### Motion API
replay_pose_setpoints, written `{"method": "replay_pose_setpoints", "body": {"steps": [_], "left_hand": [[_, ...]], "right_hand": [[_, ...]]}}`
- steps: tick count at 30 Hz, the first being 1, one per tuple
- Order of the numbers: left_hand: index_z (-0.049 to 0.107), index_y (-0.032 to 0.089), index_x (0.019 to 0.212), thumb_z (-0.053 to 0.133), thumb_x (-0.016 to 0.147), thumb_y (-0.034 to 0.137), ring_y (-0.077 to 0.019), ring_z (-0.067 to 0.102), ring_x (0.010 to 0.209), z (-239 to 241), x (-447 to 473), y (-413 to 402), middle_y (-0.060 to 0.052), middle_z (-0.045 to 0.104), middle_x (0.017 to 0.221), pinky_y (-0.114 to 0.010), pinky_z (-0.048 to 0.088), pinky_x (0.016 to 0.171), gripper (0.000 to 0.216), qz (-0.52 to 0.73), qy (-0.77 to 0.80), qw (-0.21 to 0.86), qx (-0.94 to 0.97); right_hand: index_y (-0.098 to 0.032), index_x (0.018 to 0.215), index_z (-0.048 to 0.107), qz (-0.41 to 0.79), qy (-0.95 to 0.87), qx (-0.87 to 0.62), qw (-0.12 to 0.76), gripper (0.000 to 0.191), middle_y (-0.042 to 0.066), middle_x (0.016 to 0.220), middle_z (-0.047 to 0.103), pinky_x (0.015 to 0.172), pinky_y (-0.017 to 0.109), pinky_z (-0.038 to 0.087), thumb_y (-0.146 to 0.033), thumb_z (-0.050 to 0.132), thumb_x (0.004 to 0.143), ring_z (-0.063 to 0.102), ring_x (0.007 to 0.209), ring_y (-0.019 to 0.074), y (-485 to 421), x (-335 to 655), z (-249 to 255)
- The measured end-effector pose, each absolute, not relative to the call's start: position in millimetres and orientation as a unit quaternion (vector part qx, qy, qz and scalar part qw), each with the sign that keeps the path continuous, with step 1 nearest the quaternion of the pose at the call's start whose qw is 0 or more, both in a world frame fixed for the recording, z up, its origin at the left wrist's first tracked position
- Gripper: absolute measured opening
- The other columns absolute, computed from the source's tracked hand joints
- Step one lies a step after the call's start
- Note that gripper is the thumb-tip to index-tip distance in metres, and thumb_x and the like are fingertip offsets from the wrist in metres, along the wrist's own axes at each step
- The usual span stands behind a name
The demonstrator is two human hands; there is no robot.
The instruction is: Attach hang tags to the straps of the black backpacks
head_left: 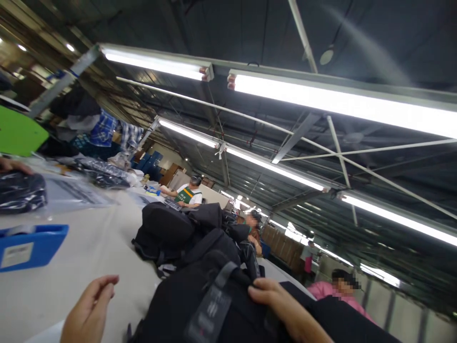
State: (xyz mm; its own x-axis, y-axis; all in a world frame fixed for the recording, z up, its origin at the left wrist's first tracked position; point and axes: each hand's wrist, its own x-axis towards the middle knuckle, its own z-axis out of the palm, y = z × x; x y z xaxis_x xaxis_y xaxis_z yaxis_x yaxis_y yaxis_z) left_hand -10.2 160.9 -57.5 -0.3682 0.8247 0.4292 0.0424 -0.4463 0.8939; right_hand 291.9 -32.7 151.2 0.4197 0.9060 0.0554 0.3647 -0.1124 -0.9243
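The view is tilted up towards the ceiling. My right hand [282, 307] rests on top of a black backpack [200, 305] at the bottom, its fingers curled onto the fabric beside a grey strap [214, 305]. My left hand [89, 312] hovers just left of the backpack above the white table [107, 247]. Its fingers are loosely curled and hold nothing.
More black backpacks [171, 233] are piled further along the table. A blue tray [30, 247] and bagged dark items [21, 190] lie at the left. Other people sit along the table and at the lower right. Fluorescent tube lights [339, 102] hang overhead.
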Motion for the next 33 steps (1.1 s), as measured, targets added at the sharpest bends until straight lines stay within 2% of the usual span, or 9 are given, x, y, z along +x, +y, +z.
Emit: {"method": "replay_pose_setpoints", "body": {"steps": [2,5,7,9,12,15,20,28,33], "left_hand": [[0.065,0.024,0.084,0.045,0.075,0.056,-0.0252,0.073,0.082,-59.4,-3.2,161.1,-0.004,0.075,0.087,-0.034,0.06,0.072,0.039,0.679,0.436,0.312,0.501],[0.066,0.025,0.082,0.047,0.069,0.059,-0.0263,0.072,0.087,-58.3,5.9,155.1,-0.004,0.075,0.087,-0.034,0.06,0.074,0.042,0.659,0.417,0.339,0.526],[0.066,0.025,0.08,0.047,0.066,0.06,-0.0258,0.072,0.085,-57.4,8.3,152.1,-0.004,0.075,0.085,-0.033,0.059,0.072,0.042,0.652,0.417,0.341,0.533],[0.065,0.025,0.078,0.047,0.065,0.06,-0.025,0.072,0.082,-57.5,8.4,151.2,-0.004,0.074,0.083,-0.033,0.059,0.07,0.041,0.653,0.424,0.338,0.529],[0.066,0.025,0.078,0.048,0.066,0.058,-0.0239,0.071,0.079,-59.4,8.9,152.5,-0.003,0.074,0.082,-0.031,0.058,0.069,0.04,0.657,0.422,0.326,0.533],[0.067,0.025,0.078,0.048,0.068,0.057,-0.0233,0.071,0.078,-62.3,12.7,154.5,-0.002,0.074,0.082,-0.03,0.058,0.067,0.038,0.657,0.412,0.323,0.543],[0.066,0.025,0.079,0.049,0.071,0.054,-0.0214,0.07,0.076,-65.3,19.1,150.8,-0.001,0.074,0.08,-0.026,0.056,0.067,0.035,0.619,0.387,0.334,0.597],[0.064,0.022,0.085,0.04,0.078,0.056,-0.017,0.065,0.08,-57.6,43.3,117.2,0.006,0.07,0.082,-0.022,0.049,0.077,0.042,0.459,0.303,0.293,0.782],[0.071,0.026,0.085,0.049,0.078,0.059,-0.0189,0.069,0.08,-77.7,74.6,82.1,0.002,0.074,0.086,-0.022,0.051,0.075,0.04,0.376,0.16,0.325,0.853]], "right_hand": [[-0.011,0.077,0.069,0.221,-0.341,-0.711,0.574,0.012,0.008,0.064,0.068,0.055,0.03,0.055,-0.022,0.072,0.081,0.066,0.057,0.0223,-20.3,315.6,193.7],[-0.011,0.115,0.061,0.16,-0.295,-0.686,0.645,0.026,0.012,0.084,0.073,0.061,0.026,0.059,-0.026,0.045,0.101,0.07,0.065,0.0185,3.7,341.5,252.8],[-0.01,0.134,0.046,0.149,-0.296,-0.667,0.667,0.039,0.017,0.105,0.07,0.067,0.026,0.061,-0.035,0.04,0.104,0.072,0.076,0.0181,17.6,350.0,275.4],[-0.006,0.14,0.038,0.158,-0.306,-0.66,0.668,0.05,0.024,0.119,0.064,0.073,0.029,0.062,-0.039,0.044,0.103,0.073,0.088,0.0207,27.0,352.4,279.2],[-0.003,0.133,0.045,0.171,-0.326,-0.672,0.643,0.045,0.027,0.12,0.064,0.079,0.033,0.062,-0.03,0.056,0.099,0.073,0.092,0.0239,29.6,351.2,256.6],[-0.004,0.12,0.055,0.169,-0.341,-0.702,0.603,0.034,0.025,0.109,0.069,0.075,0.039,0.063,-0.022,0.066,0.092,0.074,0.082,0.0255,14.0,353.2,224.6],[-0.007,0.109,0.06,0.138,-0.335,-0.748,0.556,0.019,0.019,0.098,0.073,0.064,0.031,0.061,-0.021,0.062,0.095,0.074,0.075,0.0216,-58.3,367.5,206.1],[-0.014,0.106,0.066,0.127,-0.229,-0.849,0.46,0.026,0.012,0.088,0.075,0.062,0.027,0.058,-0.024,0.076,0.084,0.072,0.071,0.0193,-219.8,402.7,195.4],[-0.01,0.081,0.07,0.134,-0.127,-0.915,0.36,0.005,0.006,0.058,0.067,0.046,0.026,0.052,-0.01,0.074,0.078,0.064,0.046,0.0177,-306.8,413.5,144.2]]}}
